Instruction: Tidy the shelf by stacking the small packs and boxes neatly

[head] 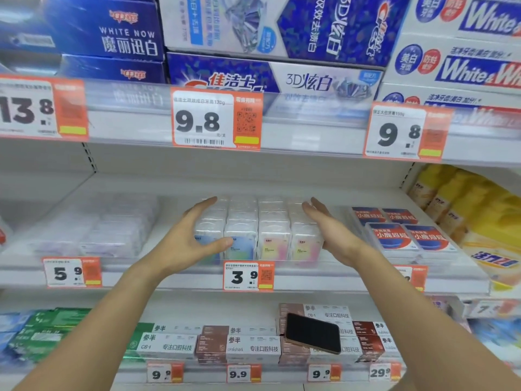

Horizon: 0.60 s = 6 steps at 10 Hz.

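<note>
Both hands are up at the middle shelf (174, 280) now, one on each side of the block of small clear packs (258, 230). The packs stand in four neat columns at the shelf's front edge, just above the 3.9 price tag (248, 276), running back in rows toward the rear wall.

The left hand (194, 235) has its fingers straight and relaxed, palm turned in against the left flank of the block, thumb reaching across the front of the nearest blue pack. The right hand (332, 235) mirrors it, fingers extended along the right flank, palm facing in. Neither is curled round anything; this is a flat-palmed squeeze, not a grasp. Whether the right palm is actually touching or just beside the packs, I can't quite tell from here.

By the look of it, this is the squaring-up step: pressing the columns together so they sit flush. The block already looks tidy, so this group seems nearly done.

Next, I'd say, comes an even inward press from both sides, gentle enough not to topple the light packs at the back, then attention to the neighbours: the red-and-blue boxes (400, 232) to the right and the pale packs (107, 230) to the left. A dark phone (313, 333) lies on the boxes one shelf down, tilted, well clear of the hands.
</note>
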{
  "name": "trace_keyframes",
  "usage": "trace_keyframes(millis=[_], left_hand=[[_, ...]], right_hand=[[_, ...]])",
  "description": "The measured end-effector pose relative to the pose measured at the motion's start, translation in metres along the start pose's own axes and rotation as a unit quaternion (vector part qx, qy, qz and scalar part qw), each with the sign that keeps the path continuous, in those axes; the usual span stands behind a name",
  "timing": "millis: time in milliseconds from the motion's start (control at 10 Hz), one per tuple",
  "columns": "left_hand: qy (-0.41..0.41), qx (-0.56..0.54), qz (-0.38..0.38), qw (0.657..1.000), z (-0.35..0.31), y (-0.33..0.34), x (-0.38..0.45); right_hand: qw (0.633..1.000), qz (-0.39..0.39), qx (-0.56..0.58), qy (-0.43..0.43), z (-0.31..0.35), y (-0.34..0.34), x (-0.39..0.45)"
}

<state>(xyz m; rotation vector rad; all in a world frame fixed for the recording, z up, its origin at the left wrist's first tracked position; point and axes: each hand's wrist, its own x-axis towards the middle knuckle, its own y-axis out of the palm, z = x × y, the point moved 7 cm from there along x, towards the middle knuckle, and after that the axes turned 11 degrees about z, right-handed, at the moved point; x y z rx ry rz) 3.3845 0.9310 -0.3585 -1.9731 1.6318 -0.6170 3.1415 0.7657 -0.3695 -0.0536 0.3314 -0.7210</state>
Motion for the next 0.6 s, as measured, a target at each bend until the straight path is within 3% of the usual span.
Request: trace_keyframes(millis=[400, 600], left_hand=[[-0.001, -0.072, 0.002, 0.997, 0.007, -0.007, 0.004], [-0.012, -0.118, -0.031, 0.992, 0.003, -0.02, -0.001]], right_hand=[[1.0, -0.006, -0.025, -0.001, 0.008, -0.005, -0.003], [0.983, -0.107, -0.152, -0.013, 0.027, -0.027, -0.028]])
